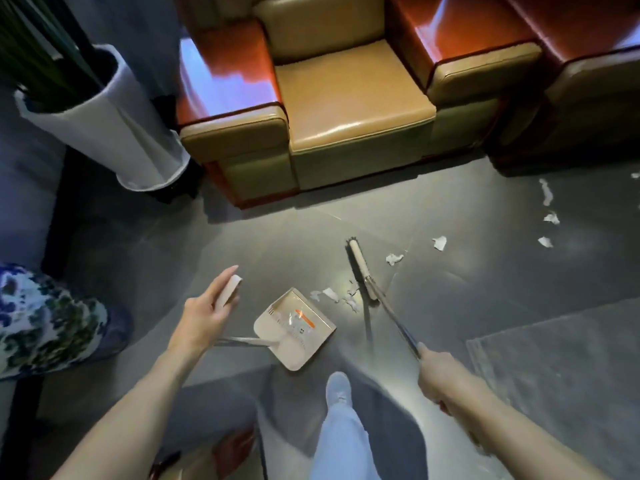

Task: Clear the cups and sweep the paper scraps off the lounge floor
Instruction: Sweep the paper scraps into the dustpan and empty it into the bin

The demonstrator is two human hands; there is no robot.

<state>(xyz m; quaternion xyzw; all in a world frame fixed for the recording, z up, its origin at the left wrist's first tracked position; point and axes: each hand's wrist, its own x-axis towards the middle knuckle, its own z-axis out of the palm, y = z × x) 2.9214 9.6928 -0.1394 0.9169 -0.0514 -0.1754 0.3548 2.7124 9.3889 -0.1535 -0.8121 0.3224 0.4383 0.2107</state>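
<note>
On the grey floor [485, 271]: we see torn white paper scraps [440, 242] strung from just beside the broom [360, 268] out toward the right edge; a few small ones lie between the brush and the open edge of the dustpan [294, 327]
Left hand [204, 315]: we hold the cream grip at the top of the dustpan's long handle, thumb on one side and fingers fairly straight along the other
Right hand [440, 379]: our fingers are curled tight round the broom's metal shaft
Dustpan: cream, resting on the floor just ahead of our foot, with its mouth turned toward the broom; something clear with an orange mark lies inside, and we cannot tell whether it is a wrapper or a label
Broom: narrow cream head with dark bristles, down on the floor just right of the dustpan, scraps at its near end
Armchair [346, 98]: tan leather seat with glossy red-brown arms, straight ahead of us; a second one like it stands at the right
Planter [114, 133]: tall and white, left of the armchair, dark green stalks in it
Porcelain jar [45, 323]: blue, green and white pattern, at the far left
Rug [561, 375]: grey, lying to the right of our right arm
Shoe [337, 388]: pale, below a light blue trouser leg, between our two arms
</note>
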